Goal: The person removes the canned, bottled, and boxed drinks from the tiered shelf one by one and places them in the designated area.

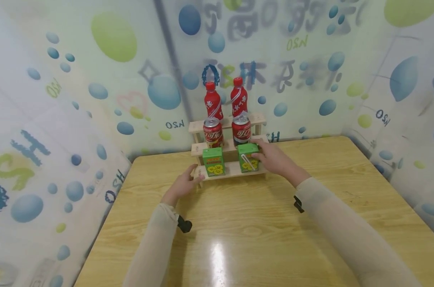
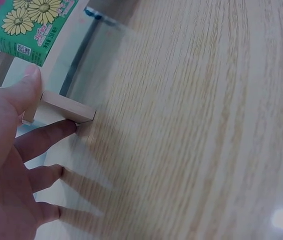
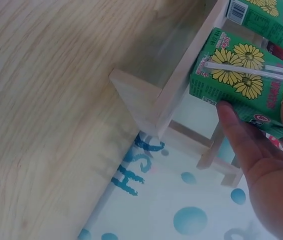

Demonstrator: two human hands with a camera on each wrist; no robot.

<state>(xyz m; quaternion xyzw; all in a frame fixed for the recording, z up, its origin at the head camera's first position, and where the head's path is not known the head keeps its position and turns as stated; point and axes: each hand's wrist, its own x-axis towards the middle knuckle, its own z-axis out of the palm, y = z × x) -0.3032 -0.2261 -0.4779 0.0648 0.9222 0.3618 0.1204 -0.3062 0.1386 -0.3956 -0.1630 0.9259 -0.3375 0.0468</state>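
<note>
A stepped wooden rack (image 1: 233, 170) stands at the back of the table. Its lowest step bears two green drink cartons with yellow flowers: the left carton (image 1: 214, 162) stands free of both hands, while the right carton (image 1: 246, 161) has a wrapped white straw (image 3: 251, 71) on its front. My right hand (image 1: 274, 158) holds that right carton, thumb and index finger on it; some of its other fingers are hidden behind. At the rack's left end, my left hand (image 1: 182, 184) grips the lowest step, with the thumb above and the index finger against the leg (image 2: 69, 107).
Two red cans, left (image 1: 213, 133) and right (image 1: 241, 130), stand on the middle step. Red bottles, left (image 1: 213, 103) and right (image 1: 239, 99), stand on the top step. A patterned curtain wall (image 1: 131, 99) closes off the table (image 1: 260, 235) behind and at the sides.
</note>
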